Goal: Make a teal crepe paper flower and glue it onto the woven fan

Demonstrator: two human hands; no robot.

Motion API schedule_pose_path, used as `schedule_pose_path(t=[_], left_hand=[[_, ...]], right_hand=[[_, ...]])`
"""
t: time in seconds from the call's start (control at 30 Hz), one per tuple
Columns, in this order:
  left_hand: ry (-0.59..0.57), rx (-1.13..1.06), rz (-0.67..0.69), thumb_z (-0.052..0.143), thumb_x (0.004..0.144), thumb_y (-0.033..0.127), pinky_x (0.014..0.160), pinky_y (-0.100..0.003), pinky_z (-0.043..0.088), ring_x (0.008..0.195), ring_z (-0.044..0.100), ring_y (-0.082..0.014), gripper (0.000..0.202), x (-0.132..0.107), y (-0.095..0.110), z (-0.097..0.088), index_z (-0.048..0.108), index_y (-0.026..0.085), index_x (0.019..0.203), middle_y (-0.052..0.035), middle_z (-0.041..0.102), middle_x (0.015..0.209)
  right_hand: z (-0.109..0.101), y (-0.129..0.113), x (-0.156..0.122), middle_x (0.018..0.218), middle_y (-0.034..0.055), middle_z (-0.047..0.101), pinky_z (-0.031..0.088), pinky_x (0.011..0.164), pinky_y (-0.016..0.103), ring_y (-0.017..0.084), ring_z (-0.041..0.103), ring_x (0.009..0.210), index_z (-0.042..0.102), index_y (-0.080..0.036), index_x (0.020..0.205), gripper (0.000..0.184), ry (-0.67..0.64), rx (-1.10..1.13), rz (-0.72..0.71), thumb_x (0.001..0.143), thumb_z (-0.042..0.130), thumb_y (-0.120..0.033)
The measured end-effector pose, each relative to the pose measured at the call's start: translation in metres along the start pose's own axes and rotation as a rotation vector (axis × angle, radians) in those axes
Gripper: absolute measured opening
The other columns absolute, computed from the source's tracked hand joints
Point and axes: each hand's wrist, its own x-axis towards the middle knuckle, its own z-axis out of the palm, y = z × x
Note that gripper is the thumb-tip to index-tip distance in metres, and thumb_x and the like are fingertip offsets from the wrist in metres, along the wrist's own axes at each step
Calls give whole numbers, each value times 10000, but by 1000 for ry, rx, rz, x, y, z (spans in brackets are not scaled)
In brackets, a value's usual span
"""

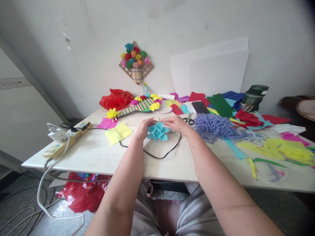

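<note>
My left hand and my right hand meet over the middle of the white table. Both pinch the top of a teal crepe-paper flower that hangs just above the tabletop. A thin pale strip or stick runs between the fingers of both hands; I cannot make out what it is. A black cable loops under the flower.
A yellow paper square and a pink one lie to the left, beside a power strip. A woven paper piece with flowers, a red bag, scissors, lavender yarn and coloured paper scraps fill the back and right.
</note>
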Motion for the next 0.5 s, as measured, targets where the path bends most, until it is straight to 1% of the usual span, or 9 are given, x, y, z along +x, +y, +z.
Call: schedule_pose_path(t=[0.07, 0.13, 0.27, 0.33, 0.4, 0.5], left_hand=[[48, 34, 37, 656, 577, 371, 497, -250, 384, 500, 516, -132, 240, -2, 2, 1, 658, 131, 573, -36, 613, 545], [81, 34, 38, 652, 550, 310, 500, -250, 397, 499, 515, -133, 190, -3, 3, 1, 673, 126, 591, -32, 619, 547], [44, -86, -25, 521, 585, 320, 568, -284, 465, 571, 581, -179, 247, -3, 4, 0, 676, 128, 600, -67, 652, 597], [26, -94, -43, 499, 591, 341, 572, -288, 468, 570, 584, -183, 275, -2, 4, 0, 674, 130, 601, -68, 645, 585], [32, -57, -24, 528, 578, 349, 546, -271, 448, 547, 567, -167, 260, -2, 3, 0, 671, 133, 592, -56, 637, 570], [50, -6, 40, 576, 548, 327, 532, -253, 427, 545, 563, -154, 214, -1, 2, 0, 668, 135, 579, -47, 642, 576]], right_hand=[[-2, -5, -1, 1066, 28, 727, 517, 953, 352, 215, 664, 1057, 744, -259, 1029, 241, 9, -35, 2, 819, 631, -222], [-4, -9, -2, 1059, 31, 729, 520, 942, 340, 213, 668, 1049, 744, -255, 1031, 243, 12, -65, 7, 820, 632, -214], [-8, -13, -3, 1050, 34, 728, 532, 911, 344, 228, 679, 1023, 747, -260, 1021, 235, 17, -137, 39, 814, 644, -218], [-9, -13, -3, 1054, 31, 725, 533, 905, 344, 231, 679, 1022, 746, -267, 1023, 238, 17, -154, 45, 813, 645, -219], [-8, -13, -2, 1056, 27, 725, 532, 909, 334, 225, 675, 1033, 744, -267, 1029, 242, 15, -149, 36, 817, 640, -216], [-6, -13, -2, 1053, 18, 726, 531, 913, 319, 216, 667, 1052, 744, -272, 1030, 241, 7, -149, 16, 820, 640, -219]])
